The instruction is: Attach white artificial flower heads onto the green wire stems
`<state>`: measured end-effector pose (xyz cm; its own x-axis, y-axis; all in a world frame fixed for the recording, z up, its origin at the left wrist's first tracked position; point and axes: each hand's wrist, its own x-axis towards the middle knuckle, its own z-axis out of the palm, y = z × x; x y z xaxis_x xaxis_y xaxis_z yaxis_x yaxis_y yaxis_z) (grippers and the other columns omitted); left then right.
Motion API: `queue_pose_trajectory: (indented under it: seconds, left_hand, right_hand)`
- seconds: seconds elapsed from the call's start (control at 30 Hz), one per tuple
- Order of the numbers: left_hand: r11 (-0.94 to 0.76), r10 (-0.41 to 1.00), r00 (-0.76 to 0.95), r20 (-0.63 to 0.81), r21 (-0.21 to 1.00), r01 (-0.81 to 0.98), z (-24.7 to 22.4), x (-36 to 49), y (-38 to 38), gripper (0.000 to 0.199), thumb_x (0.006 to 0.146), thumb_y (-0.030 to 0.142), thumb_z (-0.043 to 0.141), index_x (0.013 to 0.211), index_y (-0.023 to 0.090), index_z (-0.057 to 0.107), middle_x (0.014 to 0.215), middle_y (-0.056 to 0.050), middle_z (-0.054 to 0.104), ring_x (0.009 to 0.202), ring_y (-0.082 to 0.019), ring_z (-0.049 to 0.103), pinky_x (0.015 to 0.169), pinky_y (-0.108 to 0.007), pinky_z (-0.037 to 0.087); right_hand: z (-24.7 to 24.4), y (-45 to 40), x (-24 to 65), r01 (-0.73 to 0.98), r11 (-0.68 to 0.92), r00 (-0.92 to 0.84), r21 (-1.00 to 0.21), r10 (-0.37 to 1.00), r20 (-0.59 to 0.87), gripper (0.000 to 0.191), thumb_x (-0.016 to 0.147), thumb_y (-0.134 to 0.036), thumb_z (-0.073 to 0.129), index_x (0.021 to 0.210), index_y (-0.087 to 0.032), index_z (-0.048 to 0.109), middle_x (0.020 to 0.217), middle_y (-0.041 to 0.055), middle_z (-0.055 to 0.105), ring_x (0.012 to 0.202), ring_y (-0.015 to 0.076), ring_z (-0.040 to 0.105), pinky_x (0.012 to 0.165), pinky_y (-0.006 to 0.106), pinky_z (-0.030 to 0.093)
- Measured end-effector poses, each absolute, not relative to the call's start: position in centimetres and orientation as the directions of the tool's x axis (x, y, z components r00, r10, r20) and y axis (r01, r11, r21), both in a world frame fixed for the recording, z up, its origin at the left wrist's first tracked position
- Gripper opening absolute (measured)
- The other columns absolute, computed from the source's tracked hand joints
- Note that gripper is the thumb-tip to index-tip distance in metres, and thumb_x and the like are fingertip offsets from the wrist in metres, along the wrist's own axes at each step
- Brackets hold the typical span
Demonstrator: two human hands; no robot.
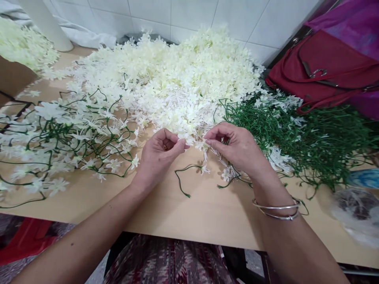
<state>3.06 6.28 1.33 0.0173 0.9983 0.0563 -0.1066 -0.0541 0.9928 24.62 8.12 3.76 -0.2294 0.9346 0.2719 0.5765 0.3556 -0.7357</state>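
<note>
My left hand (160,157) is closed in a pinch on a white artificial flower (189,139) at the front edge of the blossom heap. A short gap to the right, my right hand (237,146) pinches thumb against forefinger at a pale flower (202,146) with thin white stamens. Some of what lies between the fingertips is hidden. Below the hands, a green stem (179,181) with a small white blossom lies on the table (166,213).
Loose cream blossoms (183,67) are heaped against the tiled wall (192,14). Stemmed white flowers (74,134) spread at left. Green plastic stems (319,142) pile up at right, below a red bag (331,67). A clear plastic bag (355,209) sits at the right edge.
</note>
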Motion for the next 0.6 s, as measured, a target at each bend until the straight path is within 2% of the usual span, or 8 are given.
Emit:
queue_pose_trajectory:
  seconds: [0.13, 0.27, 0.33, 0.47, 0.6]
  left_hand:
    - [-0.046, 0.999, 0.019, 0.049, 0.991, -0.129, 1.3, 3.1, 6.3, 0.017, 0.084, 0.03, 0.08, 0.092, 0.019, 0.07, 0.083, 0.0, 0.072, 0.077, -0.014, 0.073, 0.074, -0.024, 0.056]
    - [-0.072, 0.997, 0.014, 0.075, 0.99, -0.125, 0.7, 3.0, 6.4, 0.02, 0.085, 0.037, 0.082, 0.09, 0.019, 0.073, 0.084, 0.0, 0.073, 0.077, -0.014, 0.072, 0.075, -0.025, 0.058]
    - [-0.075, 0.997, 0.01, 0.076, 0.991, -0.113, 0.5, 2.9, 6.5, 0.022, 0.086, 0.04, 0.082, 0.092, 0.02, 0.074, 0.084, -0.001, 0.074, 0.076, -0.014, 0.072, 0.075, -0.025, 0.058]
    - [-0.062, 0.998, -0.022, 0.06, 0.993, -0.1, 0.4, 2.7, 6.6, 0.025, 0.088, 0.043, 0.081, 0.097, 0.02, 0.077, 0.088, -0.002, 0.077, 0.078, -0.014, 0.075, 0.076, -0.025, 0.06]
    - [-0.067, 0.997, -0.051, 0.063, 0.993, -0.094, 0.6, 2.8, 6.6, 0.026, 0.088, 0.044, 0.081, 0.097, 0.02, 0.077, 0.085, -0.002, 0.077, 0.079, -0.016, 0.076, 0.074, -0.025, 0.06]
  right_hand:
    - [2.3, 8.3, 23.4, 0.699, 0.34, -0.186, -0.629, 0.936, 0.298, 0.005, 0.087, -0.017, 0.072, 0.085, -0.021, 0.072, 0.087, 0.0041, 0.069, 0.079, 0.0202, 0.062, 0.073, 0.035, 0.046]
    - [1.1, 8.6, 21.8, 0.789, 0.346, -0.19, -0.508, 0.923, 0.333, 0.006, 0.089, -0.017, 0.071, 0.086, -0.022, 0.069, 0.088, 0.0062, 0.065, 0.084, 0.0234, 0.06, 0.076, 0.037, 0.046]
    - [0.9, 8.7, 21.7, 0.788, 0.352, -0.187, -0.506, 0.919, 0.348, 0.012, 0.089, -0.013, 0.067, 0.081, -0.022, 0.066, 0.086, 0.0062, 0.065, 0.084, 0.0238, 0.06, 0.078, 0.038, 0.046]
    - [1.1, 8.6, 22.3, 0.745, 0.339, -0.086, -0.575, 0.903, 0.421, 0.014, 0.089, -0.013, 0.064, 0.078, -0.023, 0.064, 0.087, 0.0051, 0.065, 0.082, 0.0225, 0.061, 0.078, 0.038, 0.048]
    - [0.9, 8.8, 22.3, 0.706, 0.418, -0.112, -0.572, 0.863, 0.493, 0.005, 0.091, -0.019, 0.067, 0.089, -0.023, 0.068, 0.097, 0.0072, 0.069, 0.093, 0.0252, 0.064, 0.087, 0.04, 0.05]
